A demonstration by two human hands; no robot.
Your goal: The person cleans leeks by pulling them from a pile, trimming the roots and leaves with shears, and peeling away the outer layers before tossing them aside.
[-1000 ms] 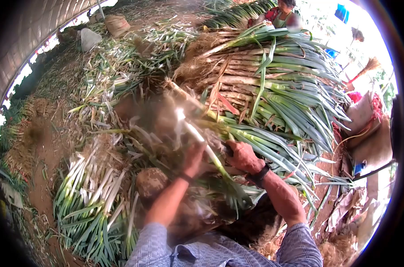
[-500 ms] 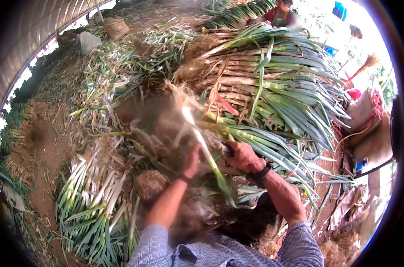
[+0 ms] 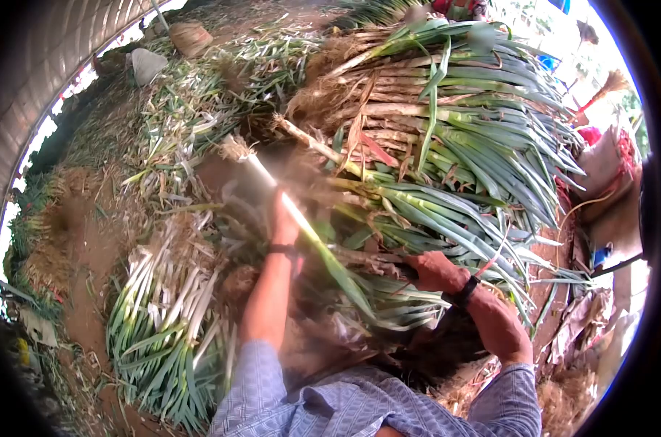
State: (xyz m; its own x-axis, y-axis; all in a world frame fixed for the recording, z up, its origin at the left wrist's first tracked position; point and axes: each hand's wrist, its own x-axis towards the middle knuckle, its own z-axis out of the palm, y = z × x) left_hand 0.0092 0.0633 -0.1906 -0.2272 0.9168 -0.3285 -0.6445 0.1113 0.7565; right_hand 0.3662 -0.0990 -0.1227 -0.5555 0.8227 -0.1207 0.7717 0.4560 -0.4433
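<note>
My left hand is closed around a long green onion. Its bright white stem and roots point up and to the left, while the green leaves slant down to the right. To the right, my right hand grips a dark-handled tool; its front part lies among dry leaves and I cannot make out its shape. Another green onion, brown-skinned, juts out from the big pile of green onions beyond my hands. A smeared patch blurs the area around my left hand.
At lower left lies a bundle of peeled green onions. Stripped leaves litter the ground behind it. A white sack and a brown sack stand at the back left. Another person is partly visible at the top.
My left hand has moved up and left with the white-stemmed green onion. My right hand has shifted right and slightly down with the tool. The brown-skinned onion on the pile now shows clearly.
</note>
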